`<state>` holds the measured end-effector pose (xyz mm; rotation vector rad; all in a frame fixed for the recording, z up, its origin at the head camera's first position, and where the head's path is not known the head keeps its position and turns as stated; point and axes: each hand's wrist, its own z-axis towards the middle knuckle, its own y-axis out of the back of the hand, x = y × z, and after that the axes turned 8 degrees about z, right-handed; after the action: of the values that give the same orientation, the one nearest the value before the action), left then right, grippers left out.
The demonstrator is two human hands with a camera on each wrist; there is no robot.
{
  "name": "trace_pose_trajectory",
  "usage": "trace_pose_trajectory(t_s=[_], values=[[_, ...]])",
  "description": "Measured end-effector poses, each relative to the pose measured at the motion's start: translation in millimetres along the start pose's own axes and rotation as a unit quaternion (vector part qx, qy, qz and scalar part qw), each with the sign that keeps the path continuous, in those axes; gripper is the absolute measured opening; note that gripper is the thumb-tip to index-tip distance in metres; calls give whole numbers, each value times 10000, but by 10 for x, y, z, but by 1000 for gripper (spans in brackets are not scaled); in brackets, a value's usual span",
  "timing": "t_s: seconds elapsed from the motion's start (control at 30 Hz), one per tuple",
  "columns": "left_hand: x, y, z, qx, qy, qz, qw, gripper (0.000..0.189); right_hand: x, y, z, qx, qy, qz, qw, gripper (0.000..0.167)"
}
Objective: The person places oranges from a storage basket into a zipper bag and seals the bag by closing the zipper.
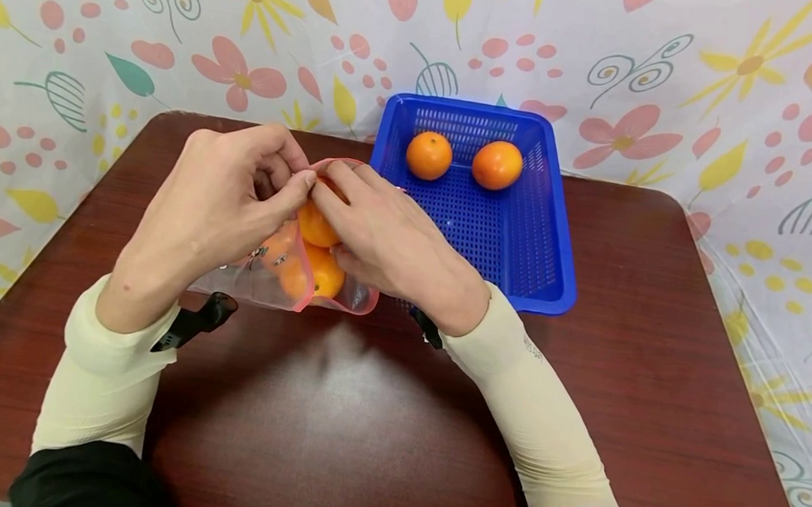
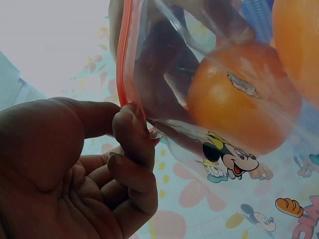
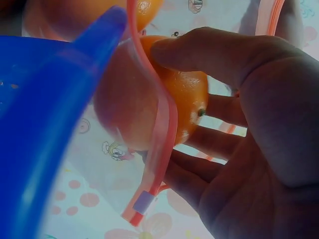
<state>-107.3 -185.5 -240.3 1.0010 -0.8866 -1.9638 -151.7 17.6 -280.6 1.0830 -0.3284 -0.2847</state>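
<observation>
Beyond the dark reddish-brown wooden worktop (image 1: 341,434), left of centre in the frame, pinching the pink edge of a clear, printed plastic bag (image 1: 267,281) with left hand (image 1: 209,197); curling right hand (image 1: 396,238) around a round, glossy orange (image 3: 187,99) at the bag's mouth. Seems part done, with several oranges (image 1: 322,272) bagged (count uncertain through film) and two round oranges (image 1: 429,156) left in the blue plastic basket (image 1: 563,246), upper right of centre.

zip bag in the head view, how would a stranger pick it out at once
Start at the blue basket on the brown table. To its left, the zip bag holds orange fruit. The basket holds fruit too, but only the bag is see-through, with pink edging.
</observation>
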Motion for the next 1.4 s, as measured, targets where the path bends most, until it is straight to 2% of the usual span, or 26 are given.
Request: trace_pose_trajectory(t_s=[0.17,0.63,0.9,1.13,1.4], values=[[-2,-12,1,35,-73,18,10000,12,-9,-1,-11,-81,-15,-12,10000,46],[-12,-12,3,39,-48,54,10000,14,0,45,-30,-1,31,107,9999,42],[-15,-9,-8,88,21,76,9999,12,17,117,-61,83,-19,266,9996,53],[-18,-14,-6,111,33,59,9999,11,-7,178,-95,25,113,441,9990,31],[-20,-22,-3,93,-21,22,10000,12,-39,260,-150,156,-130,732,9971,20]])
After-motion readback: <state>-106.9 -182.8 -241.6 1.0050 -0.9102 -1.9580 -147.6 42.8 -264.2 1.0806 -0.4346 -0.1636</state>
